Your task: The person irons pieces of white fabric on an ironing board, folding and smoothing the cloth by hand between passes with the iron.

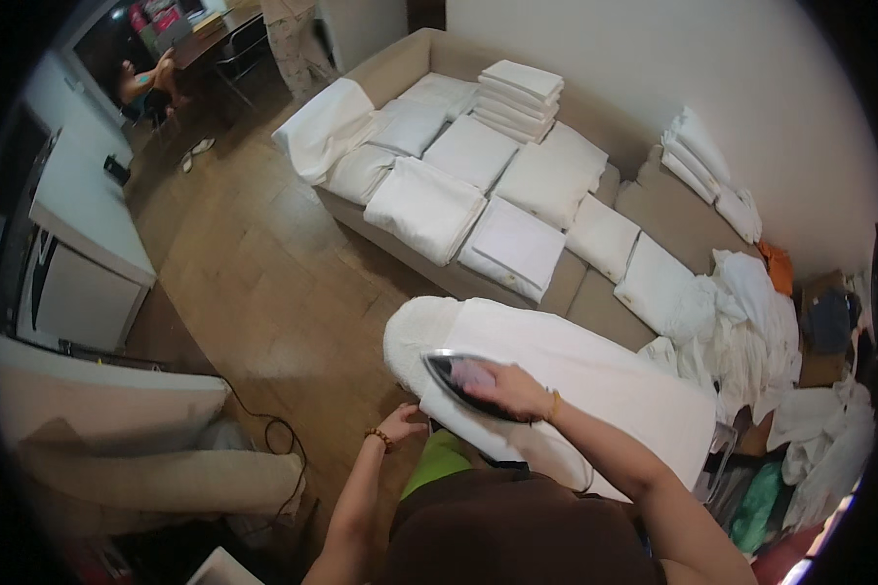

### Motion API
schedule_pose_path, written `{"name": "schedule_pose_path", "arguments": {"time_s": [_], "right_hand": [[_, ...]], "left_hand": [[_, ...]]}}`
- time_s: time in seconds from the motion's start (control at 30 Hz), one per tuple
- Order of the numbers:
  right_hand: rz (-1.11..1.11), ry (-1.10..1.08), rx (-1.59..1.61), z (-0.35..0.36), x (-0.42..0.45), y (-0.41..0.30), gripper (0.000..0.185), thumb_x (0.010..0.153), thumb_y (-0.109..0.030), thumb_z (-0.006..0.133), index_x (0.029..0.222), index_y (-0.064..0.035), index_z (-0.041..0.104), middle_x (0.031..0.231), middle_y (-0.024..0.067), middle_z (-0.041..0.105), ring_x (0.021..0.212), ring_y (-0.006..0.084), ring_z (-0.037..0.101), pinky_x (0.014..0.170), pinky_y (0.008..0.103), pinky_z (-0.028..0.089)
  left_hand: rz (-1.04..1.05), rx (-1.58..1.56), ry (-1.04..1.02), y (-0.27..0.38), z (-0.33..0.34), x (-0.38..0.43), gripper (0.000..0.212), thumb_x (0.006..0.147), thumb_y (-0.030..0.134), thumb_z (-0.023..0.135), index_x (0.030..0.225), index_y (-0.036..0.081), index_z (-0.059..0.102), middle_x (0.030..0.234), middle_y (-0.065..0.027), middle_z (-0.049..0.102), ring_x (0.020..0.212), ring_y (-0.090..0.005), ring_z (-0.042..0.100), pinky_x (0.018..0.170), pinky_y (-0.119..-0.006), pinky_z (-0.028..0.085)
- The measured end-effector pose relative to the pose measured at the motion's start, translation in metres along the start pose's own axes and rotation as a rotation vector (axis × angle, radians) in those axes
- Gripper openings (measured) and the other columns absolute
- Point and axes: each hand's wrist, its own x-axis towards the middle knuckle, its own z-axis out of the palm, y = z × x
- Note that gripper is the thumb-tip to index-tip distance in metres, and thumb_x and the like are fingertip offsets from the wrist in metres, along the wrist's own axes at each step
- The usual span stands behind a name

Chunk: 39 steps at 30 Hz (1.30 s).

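My right hand (508, 390) is closed around the handle of a clothes iron (475, 387). The iron lies on a white cloth (578, 358) spread over an ironing board, near the board's rounded, padded end (413, 340). My left hand (404, 426) is at the near edge of the board, beside the cloth's edge, with fingers apart; whether its fingertips touch the cloth is hard to tell. The iron's cord loops over the cloth near my body. Part of the iron's handle is hidden by my right hand.
Beyond the board, a beige sofa (439, 274) bears several folded white cloths (424, 205) and a stack (519, 99). Loose white fabric (753, 344) is heaped at the right. A black cord (285, 439) trails on the floor at left. Two people are near a table at the back.
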Motion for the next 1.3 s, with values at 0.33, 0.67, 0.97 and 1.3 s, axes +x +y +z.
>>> {"name": "schedule_pose_path", "arguments": {"time_s": [0.33,0.67,0.97,1.3], "right_hand": [[-0.267,-0.166,-0.439,0.027,-0.021,0.001,0.051,0.084,-0.051,0.051,0.123,-0.0171,0.054,0.079,0.0210,0.064,0.072,0.0393,0.062,0.066,0.0475,0.048],[0.014,0.467,-0.025,-0.057,-0.003,0.059,0.057,0.080,-0.048,0.059,0.117,-0.0058,0.058,0.095,0.0245,0.064,0.088,0.0389,0.062,0.079,0.0433,0.049],[0.155,0.606,0.104,-0.070,-0.138,0.132,0.055,0.077,-0.040,0.065,0.111,0.0028,0.059,0.092,0.0247,0.065,0.088,0.0336,0.064,0.080,0.0393,0.049],[0.165,0.803,0.193,-0.090,-0.319,0.347,0.035,0.072,-0.017,0.072,0.101,0.0020,0.063,0.081,0.0043,0.063,0.064,0.0121,0.057,0.055,0.0266,0.047]], "left_hand": [[0.131,-0.286,-0.028,0.023,-0.016,-0.041,0.019,0.086,0.014,0.063,0.102,0.004,0.065,0.116,-0.0059,0.055,0.104,-0.0163,0.052,0.091,-0.029,0.041],[0.035,-0.088,0.225,0.090,-0.014,-0.047,0.019,0.086,0.020,0.065,0.094,0.003,0.066,0.090,-0.0017,0.064,0.081,-0.0119,0.058,0.075,-0.027,0.048],[0.010,0.442,0.659,0.212,-0.007,0.020,0.043,0.077,0.044,0.060,0.082,0.003,0.070,0.083,-0.0196,0.065,0.080,-0.0342,0.064,0.075,-0.041,0.050],[0.021,0.439,0.531,0.267,0.009,0.122,0.038,0.083,0.041,0.059,0.093,0.005,0.067,0.096,-0.0178,0.066,0.091,-0.0355,0.061,0.082,-0.041,0.049]]}}
